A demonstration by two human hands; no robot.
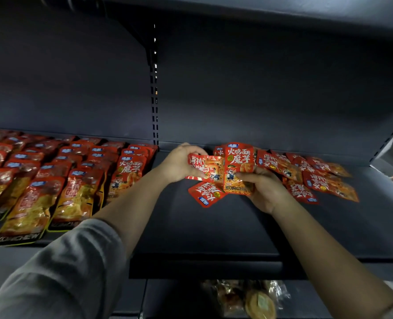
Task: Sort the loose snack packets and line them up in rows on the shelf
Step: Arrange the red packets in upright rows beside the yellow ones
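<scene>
Our right hand [263, 189] grips an upright packet [238, 168], our left hand [179, 165] pinches a sideways one [206, 168], both left of the loose pile [315, 176]. We should square them before stacking.

Rows of packets [60, 178] fill the left part of the shelf [214, 226], running from its back edge to its front edge. A loose heap [310, 176] lies toward the right, near the back. Between them, the left hand [179, 164] holds one packet [206, 168] sideways, touching an upright packet [238, 169] in the right hand [264, 189]. Another packet [206, 193] lies flat just before these.
</scene>
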